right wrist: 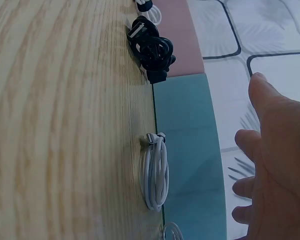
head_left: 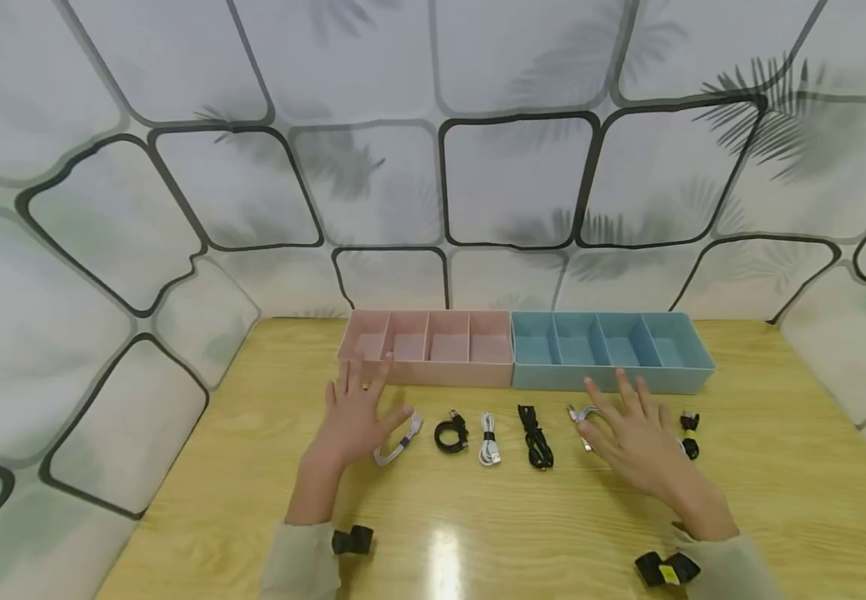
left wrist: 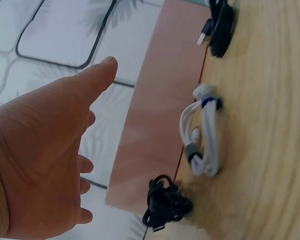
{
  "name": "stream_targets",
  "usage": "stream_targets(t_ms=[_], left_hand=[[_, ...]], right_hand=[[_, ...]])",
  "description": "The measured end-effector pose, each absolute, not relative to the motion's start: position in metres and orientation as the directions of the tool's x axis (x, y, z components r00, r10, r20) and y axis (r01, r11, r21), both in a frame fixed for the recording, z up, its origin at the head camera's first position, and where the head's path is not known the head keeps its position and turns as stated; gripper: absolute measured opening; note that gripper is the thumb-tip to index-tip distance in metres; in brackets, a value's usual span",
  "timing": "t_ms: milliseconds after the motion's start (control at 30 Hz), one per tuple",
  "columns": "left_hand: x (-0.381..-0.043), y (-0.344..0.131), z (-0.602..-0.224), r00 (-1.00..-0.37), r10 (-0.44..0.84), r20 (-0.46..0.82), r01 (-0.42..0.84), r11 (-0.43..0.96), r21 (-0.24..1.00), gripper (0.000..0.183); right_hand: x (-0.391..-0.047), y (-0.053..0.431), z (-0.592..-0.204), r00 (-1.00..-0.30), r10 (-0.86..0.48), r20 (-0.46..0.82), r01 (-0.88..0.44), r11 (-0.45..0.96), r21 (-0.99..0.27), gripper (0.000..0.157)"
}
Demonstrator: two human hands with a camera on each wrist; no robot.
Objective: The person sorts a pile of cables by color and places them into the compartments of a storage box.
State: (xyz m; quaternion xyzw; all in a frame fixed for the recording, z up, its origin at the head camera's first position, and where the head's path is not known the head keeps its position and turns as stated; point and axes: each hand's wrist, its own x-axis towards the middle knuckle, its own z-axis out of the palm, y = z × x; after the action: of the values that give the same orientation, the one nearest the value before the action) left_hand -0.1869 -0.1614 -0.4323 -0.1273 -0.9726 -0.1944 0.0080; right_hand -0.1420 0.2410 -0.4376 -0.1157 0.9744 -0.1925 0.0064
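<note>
My left hand hovers with spread fingers over the table, its fingertips overlapping the front of the pink divided box. Beside its thumb lies a bundled white cable with a purple tie. The right hand is likewise spread, in front of the blue divided box, and partly hides a white cable. Neither hand holds anything. Between them lie a coiled black cable, a white cable with a black tie and a longer black cable bundle. In the left wrist view another black cable shows.
Right of the right hand sits a dark cable with a yellow band. Both boxes stand end to end at the back of the wooden table, each with several compartments. A patterned backdrop rises behind. Black wrist cameras are strapped at the sleeves.
</note>
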Motion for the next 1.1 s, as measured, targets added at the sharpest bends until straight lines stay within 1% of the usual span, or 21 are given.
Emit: stream_targets(t_ms=[433,600,700,800,867,933,1033,1100], left_hand=[[-0.205,-0.204,-0.427,-0.981,0.171,0.090,0.193,0.845,0.500,0.085],[-0.216,-0.215,-0.428,-0.981,0.179,0.077,0.191,0.812,0.551,0.083],[-0.229,-0.218,-0.428,-0.978,0.197,0.075,0.200,0.758,0.621,0.079],[-0.243,-0.223,-0.430,-0.977,0.201,0.068,0.187,0.663,0.725,0.075],[-0.246,-0.225,-0.423,-0.980,0.200,0.021,0.135,0.576,0.806,0.073],[-0.252,-0.229,-0.428,-0.982,0.190,-0.020,0.080,0.503,0.861,0.072],[-0.258,-0.232,-0.435,-0.982,0.175,-0.078,0.007,0.442,0.897,0.069],[-0.266,-0.235,-0.449,-0.984,0.163,-0.074,0.005,0.435,0.901,0.067]], right_hand=[[-0.138,0.244,-0.435,-0.974,-0.228,0.012,-0.214,0.895,-0.391,0.074],[-0.139,0.244,-0.435,-0.973,-0.229,0.010,-0.214,0.892,-0.399,0.074],[-0.139,0.246,-0.435,-0.975,-0.221,0.011,-0.207,0.894,-0.397,0.074],[-0.139,0.246,-0.434,-0.976,-0.215,0.025,-0.207,0.898,-0.389,0.074],[-0.140,0.246,-0.433,-0.976,-0.213,0.035,-0.210,0.898,-0.387,0.073],[-0.140,0.246,-0.432,-0.978,-0.208,0.034,-0.205,0.901,-0.382,0.073],[-0.139,0.248,-0.430,-0.981,-0.192,0.036,-0.191,0.906,-0.379,0.072],[-0.137,0.252,-0.429,-0.984,-0.173,0.045,-0.177,0.908,-0.380,0.071]])
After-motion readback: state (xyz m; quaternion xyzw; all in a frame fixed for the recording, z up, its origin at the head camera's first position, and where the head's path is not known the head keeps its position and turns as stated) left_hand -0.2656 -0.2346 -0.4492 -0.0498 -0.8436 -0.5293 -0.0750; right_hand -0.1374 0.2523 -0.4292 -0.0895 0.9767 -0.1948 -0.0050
